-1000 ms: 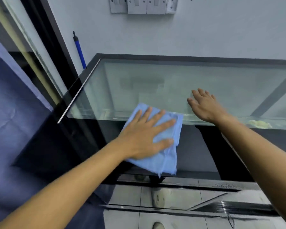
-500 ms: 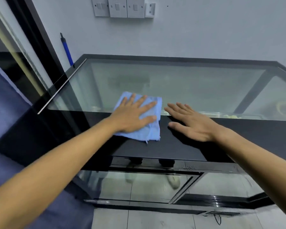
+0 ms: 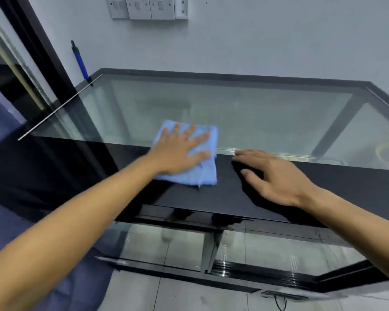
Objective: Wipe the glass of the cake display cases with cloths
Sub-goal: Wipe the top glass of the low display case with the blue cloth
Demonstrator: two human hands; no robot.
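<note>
The left hand [image 3: 180, 153] lies flat on a light blue cloth [image 3: 190, 169], fingers straight and spread, palm pressing the cloth down. The cloth is folded approx. into a rectangle, w/ a frayed edge at the near right corner. It sits on top of the display case [image 3: 267, 194], half on the glass top [image 3: 245, 115] and half on the black band which runs along the near edge of the case. So the far part of the cloth covers glass, the near part covers the black surface.

The right hand [image 3: 276, 176] is just beside the cloth, on its right, not touching it. Its fingers are straight and relaxed and point to the left; the fingertips reach the line where glass meets the black band. It holds nothing. I cannot tell if the palm really touches the surface or hovers a little above, there is a dark shadow under it.

Behind the case, at the left back corner, a blue handle [image 3: 80, 61] leans on the grey wall. Wall switches [image 3: 144, 7] are at the top of the view. Below the black band, the front glass of the case shows reflections of floor tiles.
</note>
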